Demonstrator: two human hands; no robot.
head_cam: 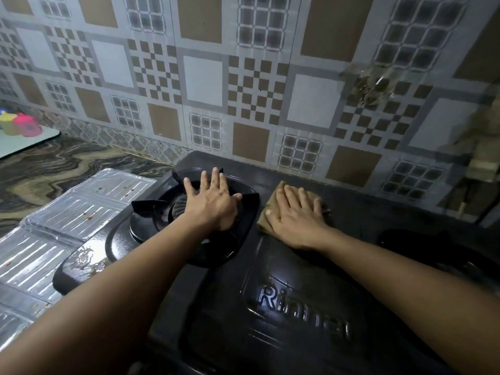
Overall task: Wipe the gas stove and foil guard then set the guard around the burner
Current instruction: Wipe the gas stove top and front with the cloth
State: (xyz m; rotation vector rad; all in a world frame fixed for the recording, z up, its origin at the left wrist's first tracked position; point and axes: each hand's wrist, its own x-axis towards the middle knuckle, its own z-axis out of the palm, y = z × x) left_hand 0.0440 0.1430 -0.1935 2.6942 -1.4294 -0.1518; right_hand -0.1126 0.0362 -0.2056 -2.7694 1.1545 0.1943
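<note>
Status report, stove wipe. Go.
Left hand flat on burner grate. Right hand pressing cloth on stove top. Foil guard lying left, still spotted. Nothing in the way.

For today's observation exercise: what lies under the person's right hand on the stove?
A folded brown cloth lies flat under the right hand, on the black stove top. The hand covers the middle of the cloth, and the stove surface beneath is hidden.

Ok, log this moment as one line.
left hand flat on burner | right hand presses cloth on stove | foil guard flat beside stove, soiled
</note>
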